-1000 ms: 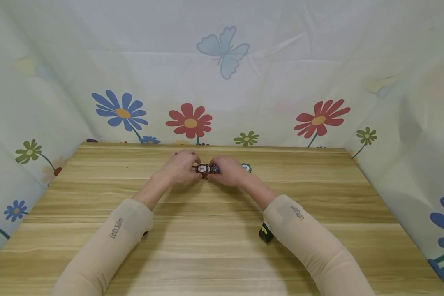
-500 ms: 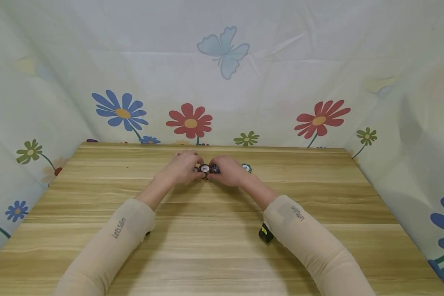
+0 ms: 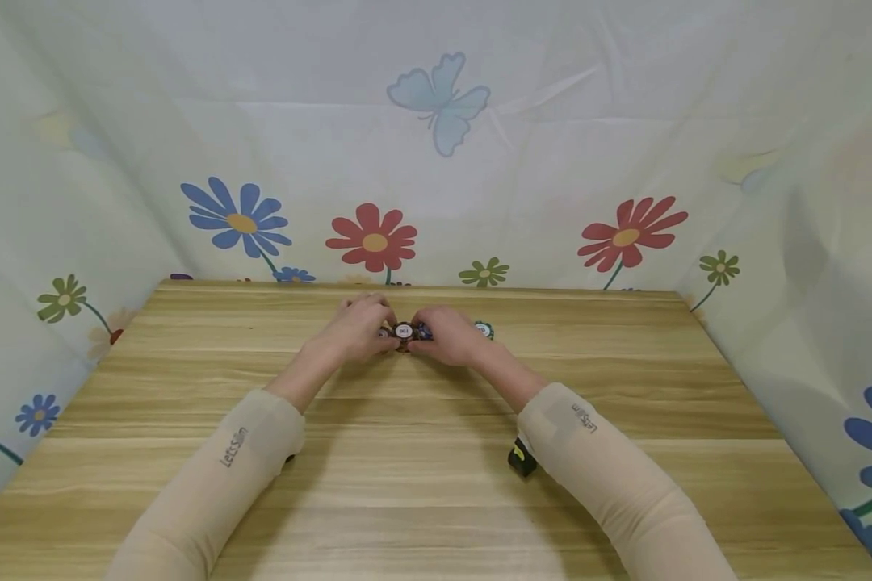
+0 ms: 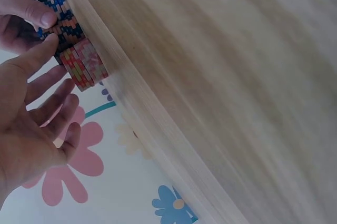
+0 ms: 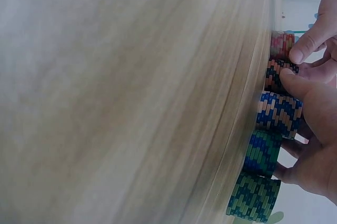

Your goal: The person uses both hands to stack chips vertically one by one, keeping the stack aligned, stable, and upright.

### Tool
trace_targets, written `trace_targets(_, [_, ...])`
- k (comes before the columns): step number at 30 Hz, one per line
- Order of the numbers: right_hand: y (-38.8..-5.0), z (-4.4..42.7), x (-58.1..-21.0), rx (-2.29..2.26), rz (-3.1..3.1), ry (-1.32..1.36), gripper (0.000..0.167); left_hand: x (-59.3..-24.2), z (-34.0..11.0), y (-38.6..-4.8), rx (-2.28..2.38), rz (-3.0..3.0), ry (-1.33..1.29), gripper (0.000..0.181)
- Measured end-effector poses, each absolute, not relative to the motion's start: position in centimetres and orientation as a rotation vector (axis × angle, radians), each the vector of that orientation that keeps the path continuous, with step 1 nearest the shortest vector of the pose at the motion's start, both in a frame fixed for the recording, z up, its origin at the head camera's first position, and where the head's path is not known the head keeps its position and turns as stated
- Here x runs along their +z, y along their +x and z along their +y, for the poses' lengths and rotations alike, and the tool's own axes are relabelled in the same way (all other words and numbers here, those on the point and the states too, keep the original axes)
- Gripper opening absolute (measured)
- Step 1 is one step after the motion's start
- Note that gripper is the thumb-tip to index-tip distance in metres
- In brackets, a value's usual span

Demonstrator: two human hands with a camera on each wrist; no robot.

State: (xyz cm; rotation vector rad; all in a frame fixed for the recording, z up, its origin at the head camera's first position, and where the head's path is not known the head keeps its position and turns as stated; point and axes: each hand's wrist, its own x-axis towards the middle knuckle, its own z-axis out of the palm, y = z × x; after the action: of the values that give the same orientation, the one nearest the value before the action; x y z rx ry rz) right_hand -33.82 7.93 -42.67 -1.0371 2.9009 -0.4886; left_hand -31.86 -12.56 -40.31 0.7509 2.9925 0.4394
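Poker chips stand in a row of several upright stacks near the table's far edge. At the black-and-orange stack of poker chips (image 5: 274,76), my left hand (image 3: 356,329) and right hand (image 3: 446,335) meet from both sides. Its top chip (image 3: 404,332), with a white centre, shows between the fingertips. The left thumb and index finger touch the stack's left side, its other fingers fanned loosely. The right thumb presses on the side, fingers behind. Left of it is a red stack (image 4: 84,65); to the right are blue (image 5: 280,114), blue-green (image 5: 262,153) and green (image 5: 254,197) stacks.
The wooden table (image 3: 407,484) ends just behind the stacks, where a floral curtain (image 3: 552,145) hangs. A black-and-yellow object (image 3: 521,457) sits at the right sleeve's cuff. The right hand partly covers the stacks on its side in the head view.
My left hand has shifted slightly right, carrying a chip onto the black-and-orange stack, and then eased back a little. The right hand has stayed in place.
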Motion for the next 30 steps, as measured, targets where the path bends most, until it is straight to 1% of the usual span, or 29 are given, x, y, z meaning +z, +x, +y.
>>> trace_targets(2, [-33.2,7.8,-42.0,-0.48,2.903,-1.017,0.034,-40.4,-12.5,-31.9,0.439,2.993,0.75,0.027])
trace_targets(20, [-33.3,7.9,-42.1,-0.464,2.923,-1.019,0.032,-40.9,-12.3,-32.0,0.428,3.001,0.755,0.029])
trace_targets(22, [-33.3,8.0,-42.0,-0.457,2.922,-1.022,0.036,-41.0,-12.4,-32.0,0.434,3.001,0.754,0.032])
trace_targets(26, [-33.1,8.6,-41.6,-0.48,2.91,-0.984,0.052,-41.1,-12.6,-31.9,0.46,3.001,0.745,0.046])
trace_targets(28, [-33.0,9.1,-41.4,-0.525,2.909,-0.959,0.056,-41.0,-13.0,-31.7,0.479,3.005,0.736,0.051])
trace_targets(30, [-32.9,9.8,-41.1,-0.578,2.908,-0.953,0.056,-40.8,-13.4,-31.5,0.499,3.018,0.728,0.052])
